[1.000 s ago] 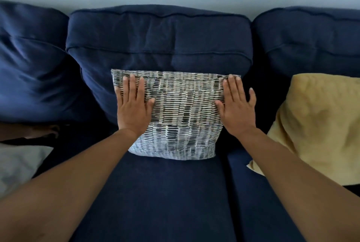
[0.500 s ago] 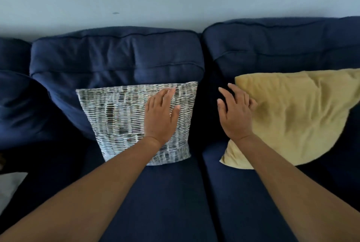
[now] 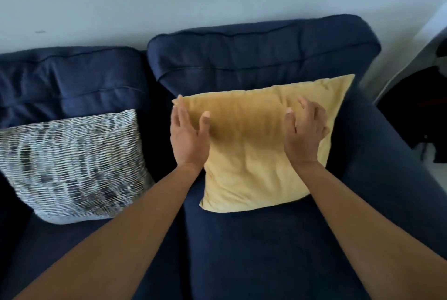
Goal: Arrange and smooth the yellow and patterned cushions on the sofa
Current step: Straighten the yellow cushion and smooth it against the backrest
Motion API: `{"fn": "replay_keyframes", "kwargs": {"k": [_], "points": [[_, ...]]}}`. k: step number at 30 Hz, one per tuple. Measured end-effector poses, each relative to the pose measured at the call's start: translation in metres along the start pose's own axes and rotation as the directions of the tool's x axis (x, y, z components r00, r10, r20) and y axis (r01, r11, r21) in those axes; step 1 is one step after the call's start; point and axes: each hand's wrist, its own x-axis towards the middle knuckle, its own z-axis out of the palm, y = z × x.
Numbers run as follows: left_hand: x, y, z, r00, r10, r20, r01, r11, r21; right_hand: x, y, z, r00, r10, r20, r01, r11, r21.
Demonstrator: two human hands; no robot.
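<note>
yellow cushion (image 3: pixel 254 145): leans on sofa (image 3: pixel 261 58) back, long axis left-right.
left hand (image 3: pixel 188 135): open, cupping left edge.
right hand (image 3: pixel 303 130): open, flat on right part.

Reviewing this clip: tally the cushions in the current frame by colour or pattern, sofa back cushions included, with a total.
Yellow cushion: 1
Patterned cushion: 1
Navy back cushions: 2
Total: 4
</note>
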Motion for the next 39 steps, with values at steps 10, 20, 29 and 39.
{"fn": "replay_keyframes", "kwargs": {"k": [10,20,29,39], "points": [[-0.004,0.029,0.060,0.912,-0.358,-0.202,0.360,0.933,-0.025,0.084,0.099,-0.041,0.909,0.285,0.304,-0.339,0.930,0.140],[-0.007,0.050,0.071,0.897,-0.301,-0.325,0.266,0.953,-0.147,0.073,0.089,-0.016,0.941,0.112,0.320,-0.192,0.954,0.231],[0.006,0.043,0.041,0.902,-0.242,-0.358,0.235,0.970,-0.066,0.082,0.084,-0.012,0.972,0.061,0.226,-0.122,0.956,0.266],[0.018,0.050,0.038,0.932,-0.132,-0.337,0.163,0.985,0.064,0.089,0.080,-0.005,0.973,0.075,0.217,-0.121,0.971,0.208]]}}
